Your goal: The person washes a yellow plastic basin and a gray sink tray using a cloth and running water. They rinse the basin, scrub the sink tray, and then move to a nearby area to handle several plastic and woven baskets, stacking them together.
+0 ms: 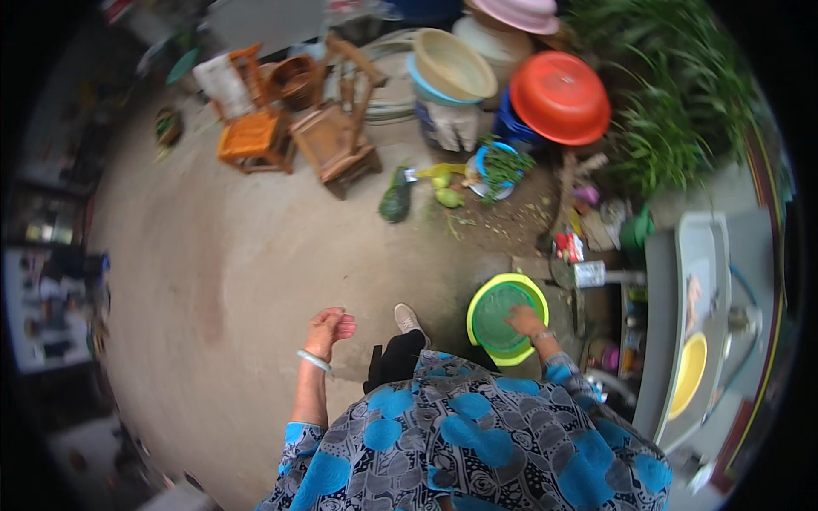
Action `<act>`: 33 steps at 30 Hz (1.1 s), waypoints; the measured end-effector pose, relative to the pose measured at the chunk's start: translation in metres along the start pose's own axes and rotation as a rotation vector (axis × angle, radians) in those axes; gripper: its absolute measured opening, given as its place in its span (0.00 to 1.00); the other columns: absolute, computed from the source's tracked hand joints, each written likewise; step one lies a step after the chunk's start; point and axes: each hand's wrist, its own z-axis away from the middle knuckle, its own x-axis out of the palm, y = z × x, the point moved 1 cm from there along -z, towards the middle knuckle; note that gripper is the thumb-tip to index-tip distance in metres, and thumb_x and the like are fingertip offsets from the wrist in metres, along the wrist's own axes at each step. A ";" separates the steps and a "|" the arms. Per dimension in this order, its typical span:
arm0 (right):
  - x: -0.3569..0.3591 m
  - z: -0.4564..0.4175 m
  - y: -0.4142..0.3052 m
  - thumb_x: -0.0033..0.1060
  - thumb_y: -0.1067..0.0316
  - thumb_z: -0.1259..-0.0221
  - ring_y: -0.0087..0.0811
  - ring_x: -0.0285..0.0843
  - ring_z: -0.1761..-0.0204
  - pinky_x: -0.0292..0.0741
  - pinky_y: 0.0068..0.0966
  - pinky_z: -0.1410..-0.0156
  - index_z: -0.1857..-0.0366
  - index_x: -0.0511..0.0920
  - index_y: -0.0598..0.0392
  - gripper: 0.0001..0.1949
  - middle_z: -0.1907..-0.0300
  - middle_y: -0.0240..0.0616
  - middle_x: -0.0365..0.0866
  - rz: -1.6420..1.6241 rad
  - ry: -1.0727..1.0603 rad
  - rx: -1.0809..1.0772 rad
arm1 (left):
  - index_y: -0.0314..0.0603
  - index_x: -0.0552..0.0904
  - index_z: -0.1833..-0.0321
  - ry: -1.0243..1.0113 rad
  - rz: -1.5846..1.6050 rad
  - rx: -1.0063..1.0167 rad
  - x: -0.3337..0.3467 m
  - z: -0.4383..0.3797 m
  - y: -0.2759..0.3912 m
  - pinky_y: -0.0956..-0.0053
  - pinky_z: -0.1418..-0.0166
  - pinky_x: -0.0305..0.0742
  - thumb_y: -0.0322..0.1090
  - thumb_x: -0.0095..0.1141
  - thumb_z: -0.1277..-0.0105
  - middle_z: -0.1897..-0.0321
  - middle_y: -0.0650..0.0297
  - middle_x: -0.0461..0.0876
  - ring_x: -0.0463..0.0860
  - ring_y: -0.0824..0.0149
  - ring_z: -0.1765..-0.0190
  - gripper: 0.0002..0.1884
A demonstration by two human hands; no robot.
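My left hand (330, 327) hangs over the concrete floor with its fingers loosely bent and nothing in it; a pale bangle circles the wrist. My right hand (525, 320) is over the right side of a green plastic basket or basin (503, 309), which sits inside a yellow-green basin (474, 319) on the floor. Blur hides whether its fingers touch the green one or hold anything. A beige shoe (406, 317) is on the floor between my hands.
Ahead lie a dark green gourd (395, 199), green fruits (449, 197) and a bowl of leafy greens (503, 167). Two wooden chairs (255, 137) stand ahead left, stacked basins and a red basin (560, 96) ahead right. At right is a sink (698, 255) holding a yellow basin (689, 377).
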 end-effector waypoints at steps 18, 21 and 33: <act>-0.151 -0.269 -0.197 0.64 0.56 0.41 0.33 0.80 0.62 0.82 0.30 0.65 0.53 0.76 0.60 0.19 0.61 0.39 0.80 -1.028 0.011 0.177 | 0.32 0.77 0.52 -0.155 -0.053 -0.046 0.006 -0.214 0.139 0.70 0.59 0.81 0.35 0.50 0.30 0.63 0.52 0.84 0.85 0.61 0.65 0.12; -0.198 -0.334 -0.232 0.62 0.50 0.40 0.42 0.81 0.56 0.84 0.35 0.61 0.45 0.72 0.64 0.28 0.47 0.50 0.77 -1.142 0.025 0.129 | 0.32 0.77 0.52 -0.168 -0.044 -0.108 0.010 -0.232 0.138 0.70 0.60 0.81 0.34 0.50 0.30 0.64 0.53 0.84 0.85 0.61 0.65 0.11; -0.279 -0.576 -0.263 0.61 0.53 0.38 0.58 0.78 0.51 0.83 0.45 0.54 0.32 0.54 0.62 0.38 0.39 0.71 0.60 -1.899 0.348 0.312 | 0.32 0.77 0.51 -0.158 -0.003 -0.213 0.027 -0.343 0.184 0.72 0.62 0.82 0.35 0.53 0.30 0.64 0.52 0.84 0.85 0.61 0.65 0.13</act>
